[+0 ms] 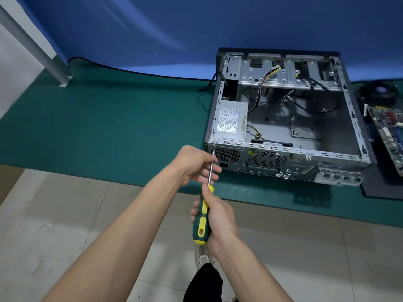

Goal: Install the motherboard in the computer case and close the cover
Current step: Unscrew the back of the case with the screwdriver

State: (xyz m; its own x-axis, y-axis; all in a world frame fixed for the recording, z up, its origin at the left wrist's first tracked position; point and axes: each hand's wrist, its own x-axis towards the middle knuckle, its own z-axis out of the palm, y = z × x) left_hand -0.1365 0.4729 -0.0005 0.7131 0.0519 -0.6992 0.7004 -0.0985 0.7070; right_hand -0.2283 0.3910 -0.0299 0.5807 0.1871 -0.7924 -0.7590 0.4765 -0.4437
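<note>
1. The computer case (283,118) lies on its side on the table (109,127), which is covered with a green mat, and its open side faces up. I take this case as the landmark.
2. Inside the case, in the near left corner, sits a grey power supply (231,122). It carries a white label with small print and a blue brand word, but the letters are too small to read.
3. A second long white sticker (272,143) with a barcode lies just behind the near wall of the case. Its text also cannot be read.
4. Bundles of cables (261,88), yellow and black among them, run from the power supply toward the drive bays at the far side of the case.
5. The motherboard (390,131) is not inside the case. It lies on the table just to the right of it, on a black panel (375,184), and is partly cut by the picture edge.
6. Behind the motherboard, to the right of the far corner of the case, stands a round black cooler fan (379,92).
7. The right hand (218,216) grips the green and yellow handle of a screwdriver (204,211), fingers curled around it.
8. The left hand (196,164) holds the metal shaft between fingers and thumb, close to the tip.
9. The tip meets the near left corner of the case, at its back panel.
</note>
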